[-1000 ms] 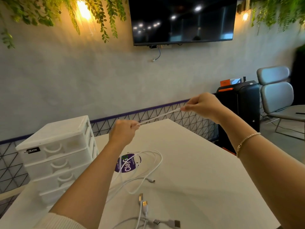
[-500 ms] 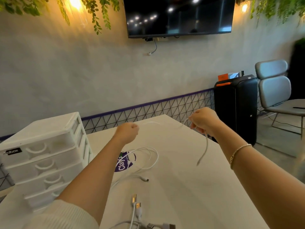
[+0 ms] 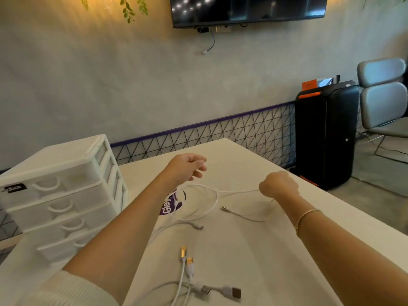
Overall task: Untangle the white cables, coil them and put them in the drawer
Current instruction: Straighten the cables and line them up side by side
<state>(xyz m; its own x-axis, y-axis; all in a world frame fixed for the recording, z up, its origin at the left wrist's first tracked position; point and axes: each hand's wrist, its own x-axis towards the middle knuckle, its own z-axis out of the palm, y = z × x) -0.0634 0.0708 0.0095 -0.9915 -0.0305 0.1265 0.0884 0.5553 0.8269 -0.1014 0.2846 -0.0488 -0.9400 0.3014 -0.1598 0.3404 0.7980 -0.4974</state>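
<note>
A thin white cable (image 3: 215, 196) lies in a loose loop on the white table (image 3: 265, 250), over a purple sticker (image 3: 169, 207). My right hand (image 3: 278, 184) is a fist just above the table, closed on this cable; its free end trails back to a small plug (image 3: 224, 208). My left hand (image 3: 187, 166) hovers above the loop with fingers loosely apart and nothing held. A second small plug (image 3: 199, 227) lies nearer me. More white cables with gold and silver USB plugs (image 3: 187, 260) lie tangled at the near edge. The white drawer unit (image 3: 59, 195) stands at left, all drawers closed.
A black speaker (image 3: 324, 138) with an orange handle stands on the floor past the table's right corner, beside a grey chair (image 3: 384, 102). A wall with a mounted TV (image 3: 247, 9) is behind the table.
Both hands came down from chest height toward the table. The cable stretched taut between them went slack, my left hand let go of it, and the loose end now lies on the table.
</note>
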